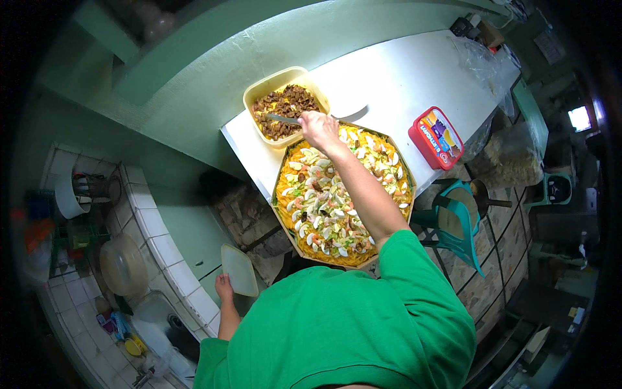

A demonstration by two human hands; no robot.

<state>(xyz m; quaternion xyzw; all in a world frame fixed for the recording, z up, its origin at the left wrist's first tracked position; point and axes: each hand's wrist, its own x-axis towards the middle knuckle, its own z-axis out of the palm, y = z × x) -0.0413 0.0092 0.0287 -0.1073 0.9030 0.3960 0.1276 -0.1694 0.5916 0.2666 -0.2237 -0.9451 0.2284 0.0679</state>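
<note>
Right hand wrapped round a utensil, at a yellow tub

I logged the utensil as metallic, its end over the tub's contents; touching or clear, I could not tell. Yellow tub: rounded, uncovered, brown chopped pieces over something yellow, at the left end of the white table. Octagonal tray: just beside that tub, before the person and under the right forearm; I recorded orange-yellow noodles, egg slices, pale green shreds, pinkish bits. Left hand: low at the person's left, gripping the edge of a pale rectangular lid. Red tub: on the table, right of the tray, printed top upward, contents hidden from me.
</note>
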